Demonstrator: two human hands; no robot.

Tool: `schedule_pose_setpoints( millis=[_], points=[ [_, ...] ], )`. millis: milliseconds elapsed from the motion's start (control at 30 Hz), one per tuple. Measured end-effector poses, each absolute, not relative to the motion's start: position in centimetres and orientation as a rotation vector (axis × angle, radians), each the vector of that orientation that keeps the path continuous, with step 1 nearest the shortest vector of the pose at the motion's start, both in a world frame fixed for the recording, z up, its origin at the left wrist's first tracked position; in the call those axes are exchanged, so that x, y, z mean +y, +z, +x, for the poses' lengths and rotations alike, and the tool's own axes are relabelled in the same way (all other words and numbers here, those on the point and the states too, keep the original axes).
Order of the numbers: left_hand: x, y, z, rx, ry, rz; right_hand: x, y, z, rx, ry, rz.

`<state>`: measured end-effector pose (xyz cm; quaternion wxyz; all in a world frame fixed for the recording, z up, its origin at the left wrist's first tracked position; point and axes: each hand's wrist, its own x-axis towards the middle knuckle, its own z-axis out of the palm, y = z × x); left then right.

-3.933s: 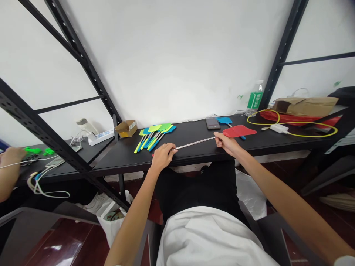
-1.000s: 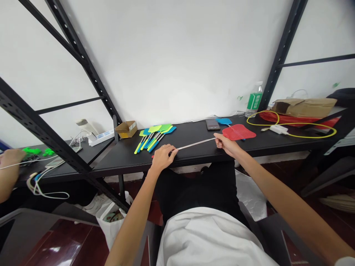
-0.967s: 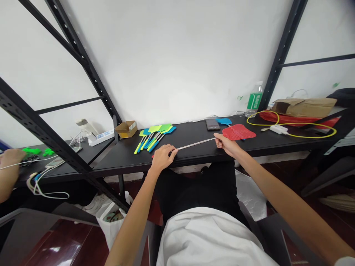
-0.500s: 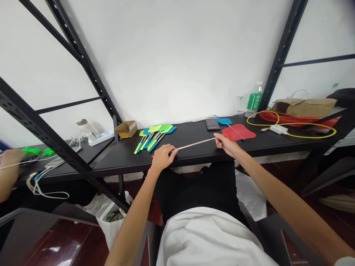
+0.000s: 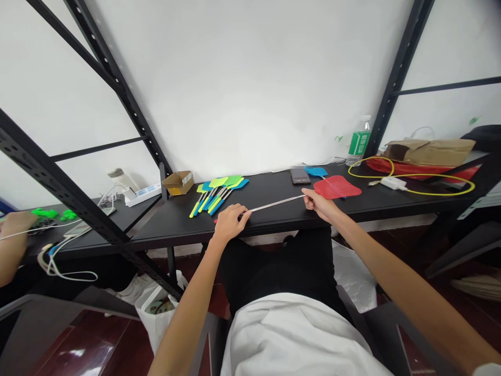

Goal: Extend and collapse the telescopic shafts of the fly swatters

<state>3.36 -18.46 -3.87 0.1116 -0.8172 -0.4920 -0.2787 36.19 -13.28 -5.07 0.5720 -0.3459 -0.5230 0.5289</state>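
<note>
A fly swatter (image 5: 338,187) with a red mesh head and a long metal rod lies across between my hands at the front of the black desk. My left hand (image 5: 230,220) is closed around its handle, of which only a red tip shows past my fingers. Near the head, my right hand (image 5: 318,203) pinches the far end of the rod. A blue swatter (image 5: 316,171) lies behind the red head, partly covered by it. To the left, several yellow-green and blue swatters (image 5: 219,193) rest in a fanned pile, heads toward the wall.
A small open cardboard box (image 5: 178,183) and a dark phone-like device (image 5: 300,175) sit on the desk (image 5: 266,188). Toward the right stand a water bottle (image 5: 359,142) and a yellow cable (image 5: 438,193) with a white adapter. Another person's hand (image 5: 15,230) is at far left.
</note>
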Motion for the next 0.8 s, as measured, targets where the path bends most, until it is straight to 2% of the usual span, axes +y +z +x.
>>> schedule_pose_setpoints(
  millis=[800],
  points=[
    [-18.32,-4.09,3.16,-1.397,-0.840,-2.404,-13.28,-5.10,36.20,-1.219,1.245,-0.807]
  ],
)
